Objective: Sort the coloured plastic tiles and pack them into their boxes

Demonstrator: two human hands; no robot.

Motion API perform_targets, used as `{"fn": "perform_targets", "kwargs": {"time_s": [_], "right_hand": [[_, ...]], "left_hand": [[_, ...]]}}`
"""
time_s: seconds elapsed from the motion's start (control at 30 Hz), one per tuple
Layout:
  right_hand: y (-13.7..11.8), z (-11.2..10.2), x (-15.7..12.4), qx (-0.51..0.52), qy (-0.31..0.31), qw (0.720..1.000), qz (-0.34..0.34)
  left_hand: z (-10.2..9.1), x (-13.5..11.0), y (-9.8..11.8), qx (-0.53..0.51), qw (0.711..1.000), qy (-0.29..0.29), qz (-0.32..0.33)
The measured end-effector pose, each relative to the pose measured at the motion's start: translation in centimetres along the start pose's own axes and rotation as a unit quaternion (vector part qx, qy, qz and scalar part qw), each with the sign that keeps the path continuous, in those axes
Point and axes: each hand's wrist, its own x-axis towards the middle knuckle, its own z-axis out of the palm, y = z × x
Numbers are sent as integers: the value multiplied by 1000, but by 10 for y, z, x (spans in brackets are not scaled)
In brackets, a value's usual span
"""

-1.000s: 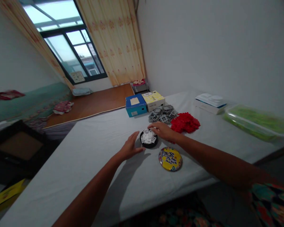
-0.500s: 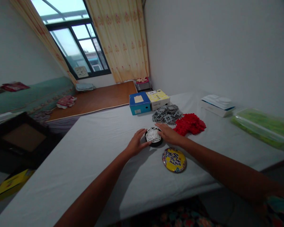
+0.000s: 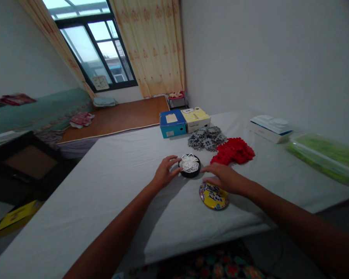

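The black round dish [image 3: 190,175], heaped with white pieces [image 3: 189,163], sits mid-bench [image 3: 110,193], back from the near edge; the left hand [image 3: 164,172] is at its left rim, fingers parted, contact unclear; the right hand [image 3: 225,179] has just left the dish for the yellow disc [image 3: 213,198] nearer that edge, so only the left attends the dish; its fingers are spread, nothing visibly held, and it hides the disc's far rim; the red pile [image 3: 234,150] crowds just beyond; the grey pile [image 3: 206,138] and blue box [image 3: 172,124] lie toward the far edge.
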Motion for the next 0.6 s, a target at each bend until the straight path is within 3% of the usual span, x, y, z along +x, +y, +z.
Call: {"fn": "perform_targets", "kwargs": {"time_s": [0.13, 0.27, 0.47, 0.6], "right_hand": [[-17, 11, -44, -34, -92, 995, 11], [-23, 13, -50, -51, -101, 993, 27], [-23, -4, 8, -55, 25, 998, -6], [-28, 9, 53, -85, 25, 996, 0]], "left_hand": [[1, -1, -7, -30, 998, -49, -16], [6, 4, -7, -49, 994, -101, -13], [10, 2, -16, -101, 991, -77, -43], [16, -5, -21, -133, 988, -43, -61]]}}
